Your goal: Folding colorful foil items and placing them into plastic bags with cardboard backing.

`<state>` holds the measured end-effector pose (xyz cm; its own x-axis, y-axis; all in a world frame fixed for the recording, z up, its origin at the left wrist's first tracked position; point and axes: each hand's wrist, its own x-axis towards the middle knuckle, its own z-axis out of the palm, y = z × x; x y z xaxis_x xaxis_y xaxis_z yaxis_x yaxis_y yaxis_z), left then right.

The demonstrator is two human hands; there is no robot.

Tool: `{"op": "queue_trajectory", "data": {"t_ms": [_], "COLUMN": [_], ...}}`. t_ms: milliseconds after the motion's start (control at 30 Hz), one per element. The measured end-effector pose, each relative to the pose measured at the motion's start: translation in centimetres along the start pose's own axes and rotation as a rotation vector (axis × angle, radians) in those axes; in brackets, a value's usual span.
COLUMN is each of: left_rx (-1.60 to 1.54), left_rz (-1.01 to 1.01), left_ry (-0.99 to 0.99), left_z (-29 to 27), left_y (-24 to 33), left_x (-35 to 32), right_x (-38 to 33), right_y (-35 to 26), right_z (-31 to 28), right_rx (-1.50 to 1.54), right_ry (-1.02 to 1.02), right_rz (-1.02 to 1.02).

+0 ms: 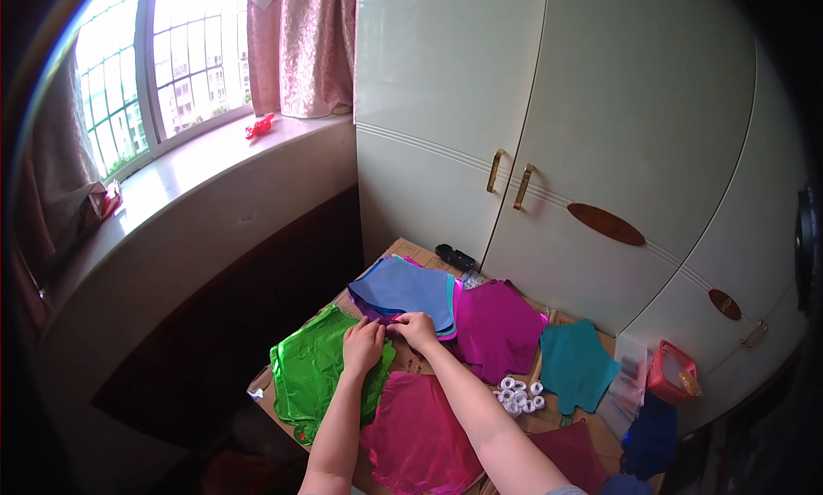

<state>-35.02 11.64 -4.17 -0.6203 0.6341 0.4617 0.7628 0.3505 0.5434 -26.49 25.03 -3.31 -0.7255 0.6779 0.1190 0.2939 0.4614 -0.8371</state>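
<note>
My left hand [364,344] and my right hand [415,330] meet at the near edge of a stack of blue sheets [407,285]. The fingers of both are pinched together at a purple sheet [370,310] that shows under the blue ones; the fingertips are partly hidden. Shiny green foil sheets [313,362] lie beside and under my left wrist. Below my forearms spreads a dark pink sheet [416,426]. A magenta sheet [497,328] lies right of the blue stack.
Cardboard [267,392] covers the work surface. White ribbon rolls [517,398] sit right of my right forearm, near a teal sheet [576,365]. A red basket [671,371] and dark blue sheets [649,435] are at the right. A white wardrobe [634,135] stands behind, a window ledge [197,165] at left.
</note>
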Motion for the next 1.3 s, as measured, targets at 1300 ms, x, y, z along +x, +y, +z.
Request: {"op": "queue_trajectory", "data": {"t_ms": [1300], "left_rx": [0.327], "left_rz": [-0.095], "left_ry": [-0.414], "left_z": [-3.7], "left_y": [-3.2], "left_x": [7.1], "right_x": [-9.0], "right_y": [-15.3], "right_z": [-17.8], "right_rx": [-0.504], "right_ry": [0.597], "right_rz": [-0.812]}}
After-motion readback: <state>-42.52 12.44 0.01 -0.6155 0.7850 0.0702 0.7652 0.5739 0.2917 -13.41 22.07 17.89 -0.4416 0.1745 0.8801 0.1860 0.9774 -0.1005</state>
